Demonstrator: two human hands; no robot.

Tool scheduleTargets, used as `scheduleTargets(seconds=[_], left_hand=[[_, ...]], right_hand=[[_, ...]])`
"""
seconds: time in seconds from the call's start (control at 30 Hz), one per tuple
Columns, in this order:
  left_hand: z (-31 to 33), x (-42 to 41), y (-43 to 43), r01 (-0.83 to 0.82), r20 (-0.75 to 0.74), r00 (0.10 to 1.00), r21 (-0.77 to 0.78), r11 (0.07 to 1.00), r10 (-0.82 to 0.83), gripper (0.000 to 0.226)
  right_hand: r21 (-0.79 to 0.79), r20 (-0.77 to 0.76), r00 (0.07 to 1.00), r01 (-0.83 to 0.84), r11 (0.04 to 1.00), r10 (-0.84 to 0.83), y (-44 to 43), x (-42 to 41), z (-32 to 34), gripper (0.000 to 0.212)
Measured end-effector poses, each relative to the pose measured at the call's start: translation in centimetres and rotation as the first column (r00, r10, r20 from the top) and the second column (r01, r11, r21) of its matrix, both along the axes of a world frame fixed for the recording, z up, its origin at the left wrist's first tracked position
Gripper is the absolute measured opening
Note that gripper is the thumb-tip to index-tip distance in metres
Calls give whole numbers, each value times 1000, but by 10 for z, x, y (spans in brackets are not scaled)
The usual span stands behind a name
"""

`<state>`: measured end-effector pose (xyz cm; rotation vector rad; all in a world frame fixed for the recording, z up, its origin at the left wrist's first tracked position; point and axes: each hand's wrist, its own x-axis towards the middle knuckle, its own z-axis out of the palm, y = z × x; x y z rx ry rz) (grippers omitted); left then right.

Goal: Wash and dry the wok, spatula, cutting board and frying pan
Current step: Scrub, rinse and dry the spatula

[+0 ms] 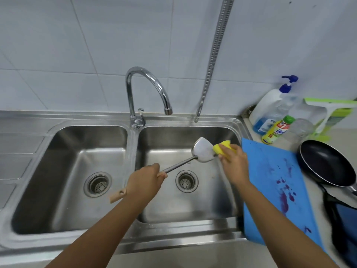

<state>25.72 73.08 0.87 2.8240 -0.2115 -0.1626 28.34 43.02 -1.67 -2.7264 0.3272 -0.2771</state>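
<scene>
My left hand point(145, 179) grips the wooden handle of a metal spatula point(202, 150), holding its blade up over the right basin of the steel sink point(193, 223). My right hand point(234, 163) holds a yellow sponge point(225, 147) pressed against the blade's right edge. A blue cutting board point(274, 188) with purple stains lies on the counter right of the sink. A black frying pan point(326, 163) sits beyond it, its handle pointing toward me. No wok is clearly visible.
A chrome faucet point(148, 89) arches over the divider, with no water running. A pump bottle point(270, 107), a yellow dish-soap bottle point(276, 130), a clear glass point(300, 130) and a green squeegee point(332, 111) stand at the back right. A metal hose point(214, 55) hangs down the tiled wall.
</scene>
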Motion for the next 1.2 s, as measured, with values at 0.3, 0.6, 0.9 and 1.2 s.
scheduleTargets(seconds=[0.3, 0.6, 0.9, 1.2], left_hand=[[-10, -4, -41, -121, -108, 987, -33, 992, 117, 35], [0, -20, -22, -332, -97, 941, -68, 941, 325, 34], [-5, -31, 48, -425, -195, 889, -19, 905, 414, 36], [-6, -41, 95, -449, -208, 871, 32, 893, 445, 39]], right_hand=[[-134, -227, 969, 71, 988, -101, -112, 18, 7, 49], [-135, -220, 972, 58, 989, -87, -95, 13, 0, 51], [114, -84, 877, -464, 879, 474, 90, 57, 14, 47], [594, -125, 855, -342, 728, 504, 237, 142, 27, 89]])
